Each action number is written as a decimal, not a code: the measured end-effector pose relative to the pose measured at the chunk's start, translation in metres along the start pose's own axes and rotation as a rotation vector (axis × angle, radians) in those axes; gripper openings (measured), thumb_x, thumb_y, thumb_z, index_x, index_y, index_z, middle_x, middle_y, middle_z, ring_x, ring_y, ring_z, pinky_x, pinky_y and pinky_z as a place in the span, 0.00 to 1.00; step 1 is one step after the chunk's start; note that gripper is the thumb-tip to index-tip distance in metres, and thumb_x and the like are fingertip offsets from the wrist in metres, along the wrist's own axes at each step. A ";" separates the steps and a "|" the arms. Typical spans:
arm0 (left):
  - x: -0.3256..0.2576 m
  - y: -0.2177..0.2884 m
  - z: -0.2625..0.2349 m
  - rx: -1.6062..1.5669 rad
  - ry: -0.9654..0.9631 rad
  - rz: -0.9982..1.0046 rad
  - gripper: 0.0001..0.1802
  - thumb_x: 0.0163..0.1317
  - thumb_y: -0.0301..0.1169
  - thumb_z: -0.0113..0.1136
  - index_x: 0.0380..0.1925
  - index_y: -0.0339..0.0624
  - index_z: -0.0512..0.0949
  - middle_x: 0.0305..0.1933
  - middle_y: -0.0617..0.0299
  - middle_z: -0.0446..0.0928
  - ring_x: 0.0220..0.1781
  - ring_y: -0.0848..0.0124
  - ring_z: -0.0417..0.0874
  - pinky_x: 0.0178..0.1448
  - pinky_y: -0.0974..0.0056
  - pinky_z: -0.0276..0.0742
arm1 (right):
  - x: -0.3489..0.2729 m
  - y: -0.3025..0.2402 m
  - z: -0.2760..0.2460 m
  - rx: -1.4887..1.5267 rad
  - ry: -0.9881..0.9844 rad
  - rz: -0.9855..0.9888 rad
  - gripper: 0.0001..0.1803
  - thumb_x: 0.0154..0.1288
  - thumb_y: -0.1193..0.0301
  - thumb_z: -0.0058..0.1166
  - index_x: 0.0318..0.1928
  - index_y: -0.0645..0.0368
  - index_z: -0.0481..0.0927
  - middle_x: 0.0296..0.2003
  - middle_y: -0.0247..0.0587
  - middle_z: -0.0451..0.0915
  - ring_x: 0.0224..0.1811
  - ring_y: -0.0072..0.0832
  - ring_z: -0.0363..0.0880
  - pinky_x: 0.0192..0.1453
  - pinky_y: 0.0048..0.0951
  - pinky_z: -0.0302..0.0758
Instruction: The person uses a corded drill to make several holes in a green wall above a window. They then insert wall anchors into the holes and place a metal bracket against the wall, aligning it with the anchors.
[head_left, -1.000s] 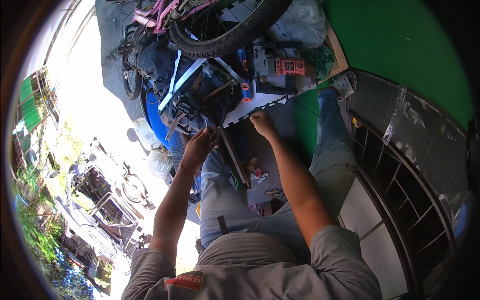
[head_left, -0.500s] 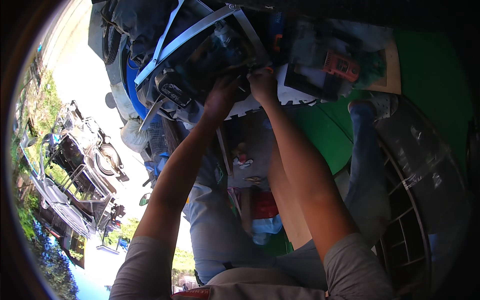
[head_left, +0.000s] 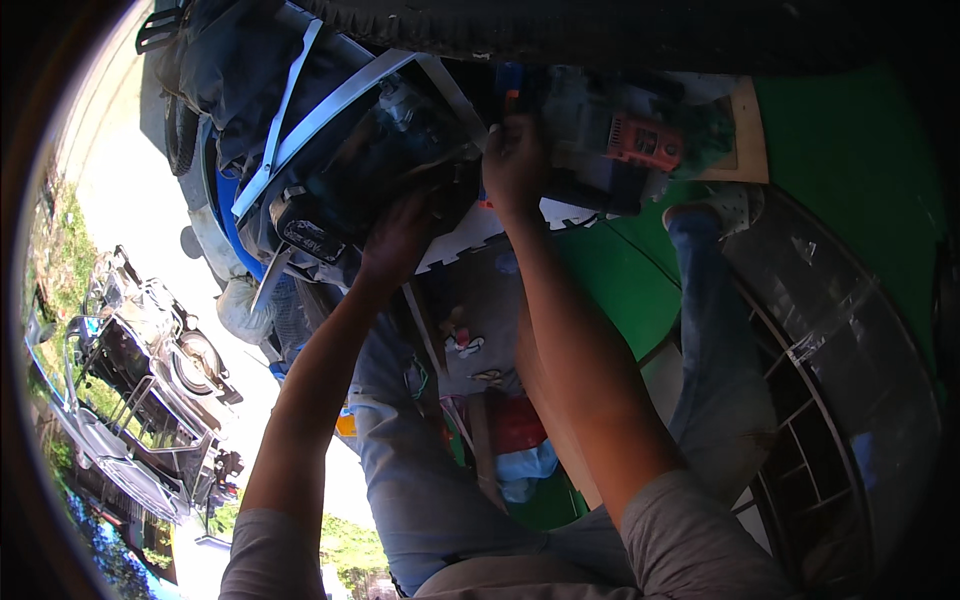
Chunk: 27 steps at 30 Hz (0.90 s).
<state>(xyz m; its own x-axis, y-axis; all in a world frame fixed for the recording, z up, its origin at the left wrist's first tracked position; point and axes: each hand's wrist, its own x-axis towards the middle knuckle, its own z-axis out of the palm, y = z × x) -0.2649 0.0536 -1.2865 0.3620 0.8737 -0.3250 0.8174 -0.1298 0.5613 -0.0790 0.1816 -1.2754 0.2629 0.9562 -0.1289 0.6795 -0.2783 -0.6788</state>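
My left hand point(head_left: 398, 238) lies in deep shadow at the near edge of a dark, open-looking case or panel point(head_left: 365, 170); its fingertips blend into the dark. To the right and farther off, my right hand point(head_left: 515, 165) is raised with its fingers curled together. A small pale spot shows at its fingertips, too small to name. Left of my left hand sits a black battery pack point(head_left: 305, 225). A grey power-tool-like body point(head_left: 400, 105) lies behind, inside the dark area. Silver metal bars point(head_left: 325, 105) cross over it.
A red-orange tool body point(head_left: 645, 142) lies at the right beside clear plastic and a wooden board point(head_left: 750, 130). Green flooring point(head_left: 825, 130) spreads to the right. Another person's jeans leg point(head_left: 715, 310) stands near a dark curved rack point(head_left: 800, 380). Motorcycles point(head_left: 150, 350) stand outside at the left.
The view has shifted, sliding the scene left. My hands have moved apart: the right one has lifted away from the case's edge, while the left one has drawn back nearer the battery pack.
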 end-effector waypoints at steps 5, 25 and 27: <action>-0.002 0.008 0.000 0.012 -0.007 -0.046 0.29 0.65 0.28 0.57 0.69 0.44 0.75 0.76 0.52 0.66 0.76 0.53 0.68 0.74 0.48 0.69 | 0.090 0.007 0.028 -0.281 -0.223 -0.515 0.20 0.74 0.63 0.55 0.60 0.59 0.80 0.57 0.54 0.83 0.56 0.48 0.84 0.59 0.47 0.79; -0.066 0.081 -0.020 -0.243 0.201 -0.361 0.32 0.56 0.20 0.60 0.64 0.42 0.77 0.73 0.45 0.67 0.76 0.43 0.67 0.78 0.41 0.63 | 0.180 0.022 0.107 -0.610 -0.658 -0.764 0.25 0.74 0.64 0.52 0.67 0.60 0.77 0.64 0.58 0.78 0.62 0.51 0.81 0.68 0.48 0.76; -0.068 0.085 -0.017 -0.259 0.201 -0.400 0.30 0.57 0.19 0.59 0.63 0.42 0.78 0.73 0.45 0.68 0.75 0.43 0.67 0.77 0.41 0.63 | 0.179 0.026 0.109 -0.607 -0.692 -0.746 0.25 0.74 0.64 0.52 0.67 0.60 0.76 0.64 0.59 0.78 0.62 0.51 0.81 0.68 0.48 0.76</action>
<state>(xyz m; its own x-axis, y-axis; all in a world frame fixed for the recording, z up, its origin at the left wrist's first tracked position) -0.2275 -0.0088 -1.2038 -0.0699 0.9074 -0.4145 0.7273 0.3307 0.6013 -0.0889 0.3556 -1.3955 -0.6360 0.6943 -0.3368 0.7708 0.5499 -0.3218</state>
